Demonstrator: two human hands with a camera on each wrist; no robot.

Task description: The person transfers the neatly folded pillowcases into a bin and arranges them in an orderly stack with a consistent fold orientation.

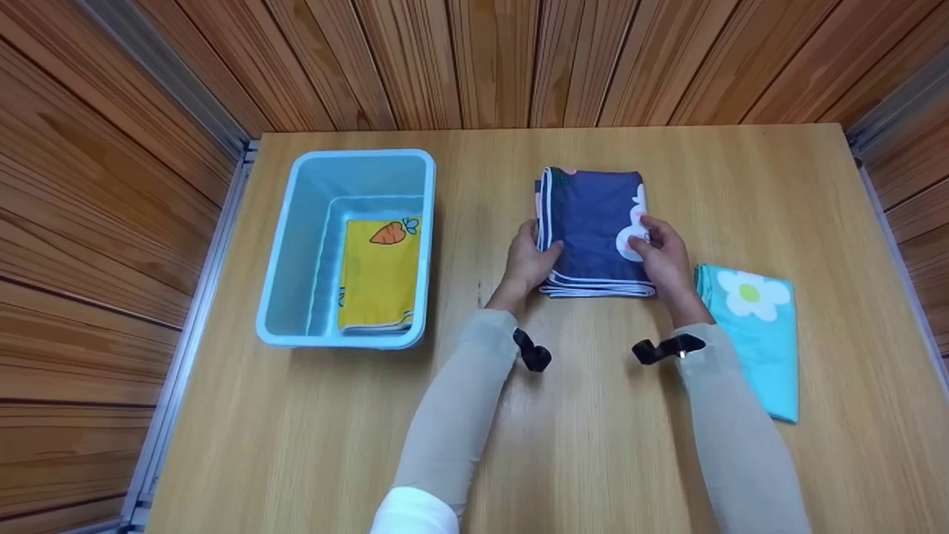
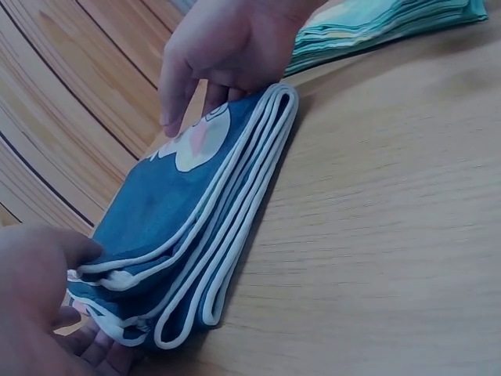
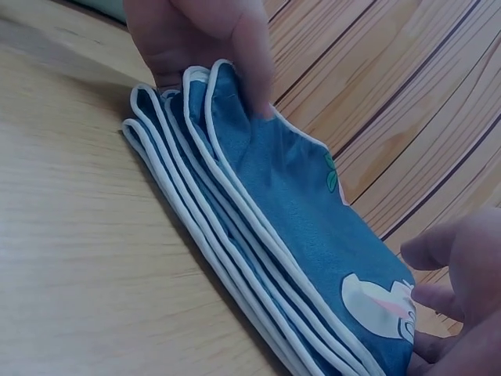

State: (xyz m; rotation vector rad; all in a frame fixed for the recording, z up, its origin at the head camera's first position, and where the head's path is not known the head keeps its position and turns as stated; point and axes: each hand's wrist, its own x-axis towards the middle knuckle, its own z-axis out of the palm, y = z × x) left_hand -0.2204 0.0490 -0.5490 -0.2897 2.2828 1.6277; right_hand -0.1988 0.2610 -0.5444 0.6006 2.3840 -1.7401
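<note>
A folded navy cloth (image 1: 593, 215) with white piping and a white rabbit print lies between both hands on the table. My left hand (image 1: 528, 261) grips its left edge, thumb on top and fingers beneath, as the left wrist view shows. On the opposite edge, my right hand (image 1: 666, 259) pinches the cloth beside the rabbit, thumb above. Several stacked layers with white edging (image 3: 227, 227) show in the right wrist view. Close to the right forearm lies a folded turquoise cloth (image 1: 764, 356) with a white flower.
At the left stands a light blue plastic basin (image 1: 296, 230), with a folded yellow cloth (image 1: 378, 274) bearing a carrot print inside. Wooden plank walls (image 1: 489, 67) with metal rails (image 1: 189, 319) border the wooden table (image 1: 334, 430). A black wrist mount (image 1: 532, 352) sits on each sleeve.
</note>
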